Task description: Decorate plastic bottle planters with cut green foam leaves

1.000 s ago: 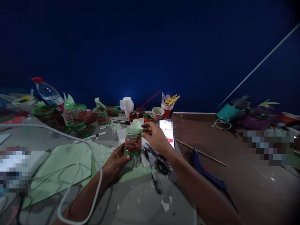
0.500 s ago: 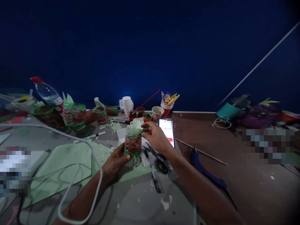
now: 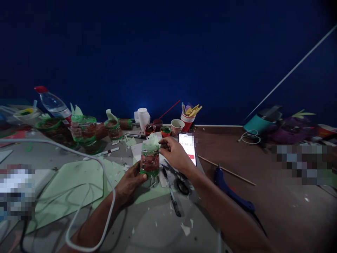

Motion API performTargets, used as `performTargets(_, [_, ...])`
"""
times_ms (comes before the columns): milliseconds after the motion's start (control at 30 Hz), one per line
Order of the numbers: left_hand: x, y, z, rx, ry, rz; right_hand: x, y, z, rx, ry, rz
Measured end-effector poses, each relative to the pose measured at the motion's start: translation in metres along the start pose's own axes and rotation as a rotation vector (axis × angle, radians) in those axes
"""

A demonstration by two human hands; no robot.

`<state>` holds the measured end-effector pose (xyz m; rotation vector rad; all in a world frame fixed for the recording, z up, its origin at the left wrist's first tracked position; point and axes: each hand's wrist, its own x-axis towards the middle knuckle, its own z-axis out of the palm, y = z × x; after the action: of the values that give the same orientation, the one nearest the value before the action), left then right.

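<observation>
Just above the paper-strewn table is a cut plastic bottle cup (image 3: 150, 163), painted red-brown with green bands. Pale green paper (image 3: 152, 141) sticks up from its top. My left hand (image 3: 131, 181) is closed around the cup's lower left side, thumb near the base. At the upper right edge, my right hand (image 3: 172, 151) is curled with thumb and fingertips against the rim. Whether those fingertips also pinch a bit of paper cannot be seen. Black-handled scissors (image 3: 182, 186) and a pen (image 3: 171, 191) lie right of the cup.
Similar painted cups (image 3: 83, 130) stand back left by a plastic bottle (image 3: 54, 103). Paint cups (image 3: 165, 131) line the wall. A phone (image 3: 187, 149), a wooden stick (image 3: 229, 171) and a blue glue gun (image 3: 231, 193) lie right. A white cable (image 3: 113, 196) loops over my left forearm.
Hardly anything differs. Both hands keep the same grip on the cup, and the view has shifted only very slightly.
</observation>
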<state>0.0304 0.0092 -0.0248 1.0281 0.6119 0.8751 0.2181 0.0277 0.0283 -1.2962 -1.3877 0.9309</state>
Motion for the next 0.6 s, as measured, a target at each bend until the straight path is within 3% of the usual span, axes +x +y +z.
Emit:
performTargets(267, [0.003, -0.005, -0.005, -0.012, 0.039, 0.031, 0.001, 0.002, -0.003, 0.041, 0.093, -0.004])
performTargets(600, [0.004, 0.000, 0.001, 0.080, 0.070, 0.102, -0.007, 0.001, 0.007, -0.043, 0.046, 0.004])
